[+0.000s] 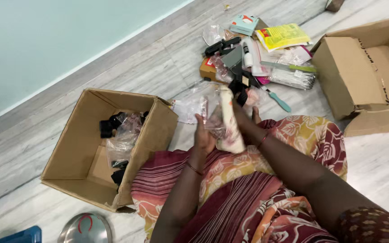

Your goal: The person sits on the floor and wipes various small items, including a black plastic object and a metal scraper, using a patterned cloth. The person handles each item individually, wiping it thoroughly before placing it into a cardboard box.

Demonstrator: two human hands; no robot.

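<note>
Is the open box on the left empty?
No, the open cardboard box holds black parts and clear plastic bags.

dress: floral sari, maroon, orange, cream stripes | wrists: thin red bangles | sleeve: dark patterned

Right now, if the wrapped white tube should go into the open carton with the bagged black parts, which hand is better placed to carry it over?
Probably the left hand: it touches the white tube and sits on the side nearer the open carton. The right hand lies behind the tube, farther away.
</note>
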